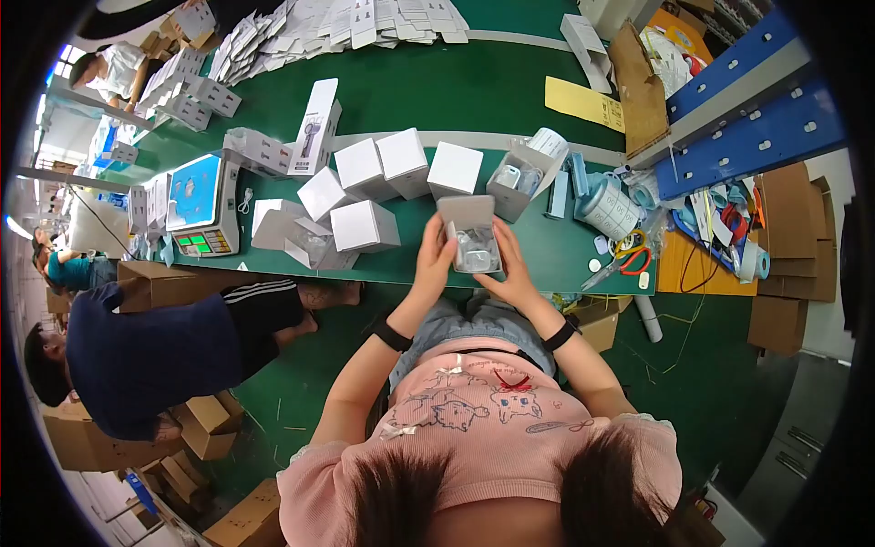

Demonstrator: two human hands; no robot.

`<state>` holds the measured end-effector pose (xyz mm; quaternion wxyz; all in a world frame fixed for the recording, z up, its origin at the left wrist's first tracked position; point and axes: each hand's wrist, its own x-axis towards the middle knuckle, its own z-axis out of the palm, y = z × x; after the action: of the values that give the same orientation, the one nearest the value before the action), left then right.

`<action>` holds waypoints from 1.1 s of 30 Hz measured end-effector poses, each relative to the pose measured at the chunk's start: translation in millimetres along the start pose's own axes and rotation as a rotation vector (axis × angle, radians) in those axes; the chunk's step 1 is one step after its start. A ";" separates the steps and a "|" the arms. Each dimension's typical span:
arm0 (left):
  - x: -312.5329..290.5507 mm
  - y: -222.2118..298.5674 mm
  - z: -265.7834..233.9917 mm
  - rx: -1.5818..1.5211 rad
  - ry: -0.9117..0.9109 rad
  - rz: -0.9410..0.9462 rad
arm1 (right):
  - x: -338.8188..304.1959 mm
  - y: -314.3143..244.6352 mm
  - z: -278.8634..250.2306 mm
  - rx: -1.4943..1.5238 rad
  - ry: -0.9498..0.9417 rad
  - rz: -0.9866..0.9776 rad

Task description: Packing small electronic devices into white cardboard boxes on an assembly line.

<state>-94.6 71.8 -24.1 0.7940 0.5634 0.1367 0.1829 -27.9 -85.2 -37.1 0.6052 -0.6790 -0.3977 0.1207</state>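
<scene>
Keep the open white box (pixel 467 213) level, squeeze lightly; wrapped item (pixel 478 247) probably should sit below the rim so nothing snags on closing. Left hand (pixel 432 262) and right hand (pixel 516 271): each grip clamped on the box's sides, over the counter's (pixel 561 260) near edge, elbows bent, forearms angled inward.

Bright, even light covered the bench (pixel 437 91), leaving soft shading on the white boxes (pixel 360 228); the far left washed out toward white. Fisheye distortion curved the bench, black vignetting closed off the corners, and detail inside the held box (pixel 466 212) seemed slightly soft.
</scene>
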 end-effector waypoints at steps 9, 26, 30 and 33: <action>-13.2 -8.2 17.7 0.176 -0.002 0.168 | -5.0 -25.2 -5.7 0.040 0.000 0.002; -20.1 29.0 5.2 0.828 -0.399 0.531 | -9.9 3.7 3.3 0.520 0.196 0.119; -22.4 38.4 7.1 0.916 -0.423 0.498 | -9.9 -12.0 -22.2 0.617 0.014 0.006; -20.9 38.6 9.3 0.994 -0.434 0.514 | -6.3 -20.6 -30.6 0.074 -0.128 -0.009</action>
<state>-114.6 66.2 15.7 0.3755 0.9067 -0.1002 0.1641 -20.3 -112.7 -12.9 0.6039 -0.6450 -0.4340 0.1757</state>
